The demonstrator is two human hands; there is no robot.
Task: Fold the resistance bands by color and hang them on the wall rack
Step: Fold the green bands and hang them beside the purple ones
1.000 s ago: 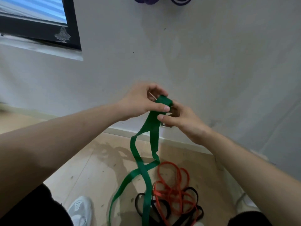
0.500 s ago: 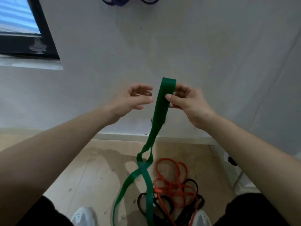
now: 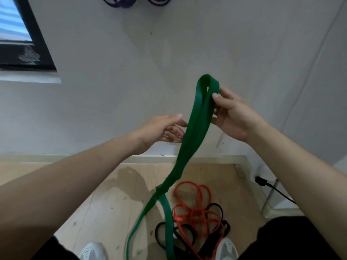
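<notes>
Ok, status: white wall [image 3: 169, 53] fills most of the view, with light wood floor [image 3: 105, 203] below and a dark-framed window [image 3: 28, 34] upper left. Green band [image 3: 195, 128] is doubled over, fold at the top in front of the wall. Both strands run down together, cross near floor level and trail off the bottom edge.

Orange bands [image 3: 195, 203] and black bands [image 3: 163, 233] sit tangled in one pile on the floor, just right of the green tail, between two white shoes [image 3: 92, 250].

Right hand [image 3: 232, 117] pinches the green band just under the fold, thumb on the near face. Left hand [image 3: 161, 130] is lower, fingers loose and extended toward the band's left edge, gripping nothing; contact unclear.

Purple bands [image 3: 120, 1] hang on the wall at the top edge. Black plug [image 3: 261, 181] low right.
</notes>
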